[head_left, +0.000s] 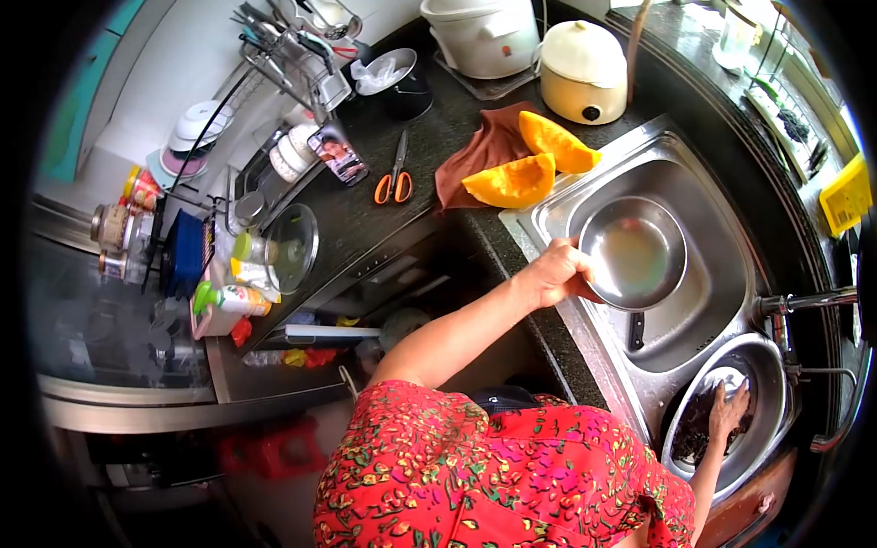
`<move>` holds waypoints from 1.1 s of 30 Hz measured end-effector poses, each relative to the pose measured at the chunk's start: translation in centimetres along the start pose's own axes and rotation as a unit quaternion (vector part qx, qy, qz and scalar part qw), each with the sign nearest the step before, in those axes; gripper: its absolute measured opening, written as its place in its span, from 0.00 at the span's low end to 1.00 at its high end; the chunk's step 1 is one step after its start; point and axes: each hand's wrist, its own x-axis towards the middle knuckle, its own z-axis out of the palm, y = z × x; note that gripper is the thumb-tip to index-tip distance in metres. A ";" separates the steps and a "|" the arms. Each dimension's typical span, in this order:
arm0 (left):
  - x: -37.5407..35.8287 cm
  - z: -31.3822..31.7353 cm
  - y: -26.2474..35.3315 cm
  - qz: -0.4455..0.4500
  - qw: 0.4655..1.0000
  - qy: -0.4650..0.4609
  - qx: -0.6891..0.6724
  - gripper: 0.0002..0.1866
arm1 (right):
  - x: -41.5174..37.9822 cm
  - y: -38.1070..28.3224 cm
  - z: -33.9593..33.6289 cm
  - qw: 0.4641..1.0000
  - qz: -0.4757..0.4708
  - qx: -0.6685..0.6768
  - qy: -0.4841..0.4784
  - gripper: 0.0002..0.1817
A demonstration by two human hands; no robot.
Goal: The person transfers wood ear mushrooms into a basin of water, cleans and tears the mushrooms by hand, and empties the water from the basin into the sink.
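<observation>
My left hand (559,272) grips the near-left rim of a round metal bowl (634,253), held over the large sink basin (722,265). The bowl looks shiny inside. On the right, my right hand (728,413) reaches into an oval metal basin (770,393), its fingers spread over a dark, loose mass (697,425) that I cannot identify. A knife with a black handle (637,331) lies in the sink below the bowl. Two orange pumpkin pieces (512,182) rest on a brown cloth (464,164) and beside the sink's edge.
Scissors (394,177) and a propped phone (337,154) are on the dark counter. A black pot (406,96), a cream cooker (583,75) and a white cooker (493,41) stand behind. The faucet (808,300) juts in from the right. A glass lid (292,248) is at left.
</observation>
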 end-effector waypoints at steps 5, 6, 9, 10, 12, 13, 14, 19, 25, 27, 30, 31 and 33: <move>-3.7 -2.0 3.2 0.087 0.995 0.028 -0.042 0.18 | -1.5 -0.6 1.5 0.990 -0.134 -0.016 -0.038 0.32; -4.2 -2.4 4.0 0.102 0.992 0.030 -0.063 0.19 | -1.3 0.3 1.8 0.986 -0.164 -0.014 -0.021 0.31; -5.3 -3.8 6.7 0.176 0.976 0.078 -0.100 0.21 | -1.3 0.8 0.2 0.994 -0.029 -0.099 0.044 0.32; -5.4 -3.9 7.8 0.214 0.968 0.089 -0.097 0.21 | -1.5 0.1 -0.9 0.992 0.028 -0.116 0.033 0.33; -4.3 -6.4 9.7 0.237 0.962 0.096 -0.099 0.19 | -0.4 2.2 0.9 0.989 0.075 -0.123 0.033 0.35; -3.3 -7.9 10.6 0.239 0.956 0.123 -0.114 0.17 | 0.1 3.5 2.3 0.996 0.054 -0.069 0.012 0.35; -2.2 -9.5 11.4 0.256 0.953 0.131 -0.092 0.17 | 0.5 4.2 3.0 0.999 0.034 -0.016 -0.008 0.34; 1.8 -13.7 14.8 0.256 0.937 0.220 -0.096 0.21 | -3.6 2.2 1.5 0.991 -0.121 -0.057 -0.001 0.31; 4.7 -15.5 16.1 0.244 0.906 0.328 -0.112 0.17 | 0.4 7.6 4.2 0.985 -0.072 0.148 0.049 0.13; 5.1 -15.7 16.4 0.237 0.895 0.361 -0.115 0.16 | 1.1 6.9 2.7 0.947 -0.021 0.321 -0.024 0.07; 6.0 -17.2 16.2 0.226 0.897 0.364 -0.108 0.16 | 3.0 7.1 2.1 0.933 -0.012 0.359 0.031 0.04; 6.1 -17.4 16.0 0.222 0.899 0.364 -0.101 0.16 | 3.8 7.6 2.3 0.928 -0.008 0.367 0.056 0.04; 6.4 -18.1 15.9 0.221 0.900 0.364 -0.094 0.16 | 4.8 7.3 1.4 0.924 0.037 0.377 0.048 0.08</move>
